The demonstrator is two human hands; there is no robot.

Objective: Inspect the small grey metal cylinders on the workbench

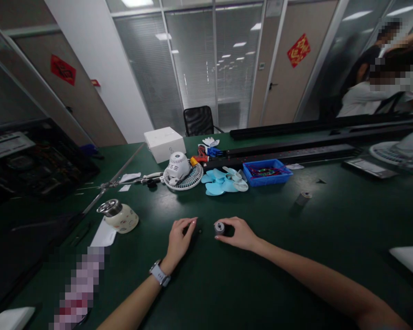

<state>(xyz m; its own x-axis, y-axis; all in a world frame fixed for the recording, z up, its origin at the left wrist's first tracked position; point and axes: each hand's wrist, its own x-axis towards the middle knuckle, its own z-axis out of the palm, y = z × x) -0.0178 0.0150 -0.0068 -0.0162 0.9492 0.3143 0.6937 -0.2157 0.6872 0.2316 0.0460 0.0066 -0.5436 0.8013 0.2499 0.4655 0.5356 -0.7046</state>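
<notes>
My right hand (238,233) rests on the dark green table (248,284) and grips a small grey cylindrical part (219,228) between thumb and fingers. My left hand (179,238), with a watch on its wrist, lies a little to the left with fingers curled down over a small dark piece that I cannot make out. Farther back lie a white fan motor housing on its grille (181,172) and light blue fan blades (224,180).
A blue tray (267,171) with wires sits behind the blades, a small grey cylinder (303,198) to the right. A cream cup with metal lid (119,215), a white box (164,143) and long black rails (296,149) are also on the table. People sit far right.
</notes>
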